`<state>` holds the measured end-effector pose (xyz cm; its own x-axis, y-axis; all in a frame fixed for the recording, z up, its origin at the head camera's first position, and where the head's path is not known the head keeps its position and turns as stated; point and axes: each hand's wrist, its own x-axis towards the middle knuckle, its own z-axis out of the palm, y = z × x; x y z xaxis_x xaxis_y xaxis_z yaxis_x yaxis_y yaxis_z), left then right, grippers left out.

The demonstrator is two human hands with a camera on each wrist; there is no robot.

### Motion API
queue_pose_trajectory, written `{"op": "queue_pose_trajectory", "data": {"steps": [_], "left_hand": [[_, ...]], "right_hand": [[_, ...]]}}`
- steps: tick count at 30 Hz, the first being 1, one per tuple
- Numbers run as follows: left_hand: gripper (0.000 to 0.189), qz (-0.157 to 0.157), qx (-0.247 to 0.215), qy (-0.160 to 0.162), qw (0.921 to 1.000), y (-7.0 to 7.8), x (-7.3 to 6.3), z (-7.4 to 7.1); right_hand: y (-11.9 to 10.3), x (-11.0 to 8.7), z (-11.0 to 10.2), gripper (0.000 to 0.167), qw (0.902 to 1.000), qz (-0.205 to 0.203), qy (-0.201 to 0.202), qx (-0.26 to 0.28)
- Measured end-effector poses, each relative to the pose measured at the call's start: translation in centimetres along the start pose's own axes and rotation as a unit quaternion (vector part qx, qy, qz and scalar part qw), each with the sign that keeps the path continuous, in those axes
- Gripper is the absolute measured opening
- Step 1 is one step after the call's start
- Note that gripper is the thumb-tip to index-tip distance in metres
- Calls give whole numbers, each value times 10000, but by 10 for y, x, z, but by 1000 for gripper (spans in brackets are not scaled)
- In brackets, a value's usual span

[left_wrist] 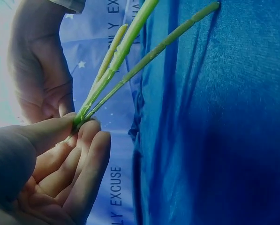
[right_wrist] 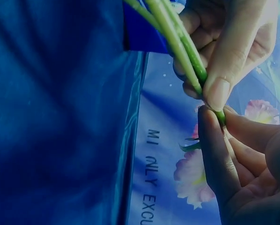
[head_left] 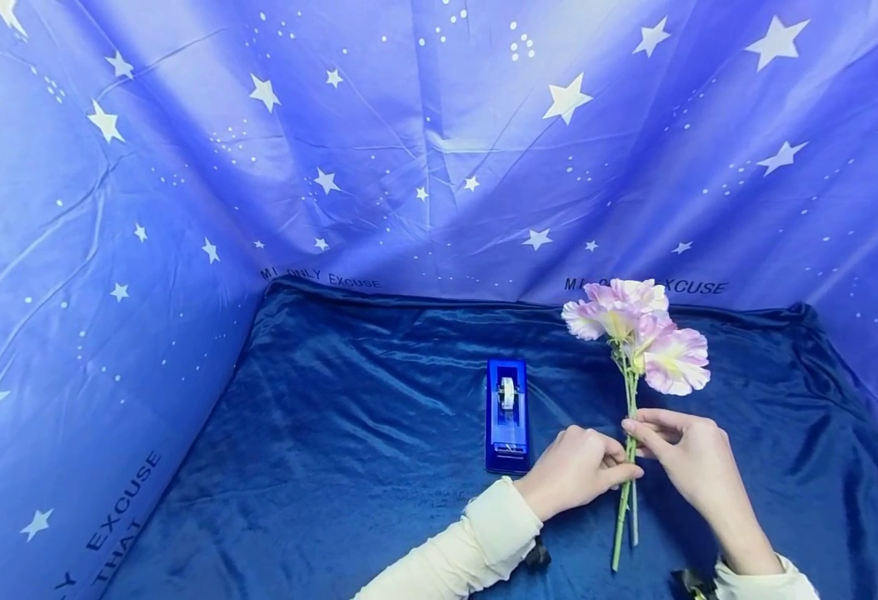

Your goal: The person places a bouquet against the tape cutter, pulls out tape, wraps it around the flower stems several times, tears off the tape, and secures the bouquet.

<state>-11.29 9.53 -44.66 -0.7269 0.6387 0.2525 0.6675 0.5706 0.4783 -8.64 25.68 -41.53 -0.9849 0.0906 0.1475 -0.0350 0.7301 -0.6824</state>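
Artificial flowers (head_left: 637,333) with ruffled pink, white and yellow blossoms stand upright above the cloth, their green stems (head_left: 621,525) gathered together. Below the blossoms, my right hand (head_left: 690,450) pinches the stems between thumb and fingers. Just lower, my left hand (head_left: 577,471) pinches them too, its thumb across the front. In the left wrist view, the stem ends (left_wrist: 140,61) spread apart beyond the left hand's (left_wrist: 60,164) grip. The right wrist view shows both hands' fingertips close together on the stems (right_wrist: 177,44). A blue tape dispenser (head_left: 508,433) sits left of the hands.
Dark blue shiny cloth (head_left: 349,467) covers the surface. Blue-violet fabric (head_left: 409,125) with white stars and printed words rises at the back and sides. A white tape roll (head_left: 508,393) sits in the dispenser. A small black object (head_left: 538,554) shows beside the left sleeve.
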Motion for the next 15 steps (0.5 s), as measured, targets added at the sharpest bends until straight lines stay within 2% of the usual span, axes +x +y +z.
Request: {"op": "queue_pose_trajectory", "data": {"steps": [6,15], "left_hand": [[20,-186,-285,-283,9990,5,6,8],[24,-298,-149,-587,9977,12,17,15]], "right_hand": [[8,1,-4,37,9998,159,-89,-101],[19,2,-11,38,9990,297,-110,-313]]}}
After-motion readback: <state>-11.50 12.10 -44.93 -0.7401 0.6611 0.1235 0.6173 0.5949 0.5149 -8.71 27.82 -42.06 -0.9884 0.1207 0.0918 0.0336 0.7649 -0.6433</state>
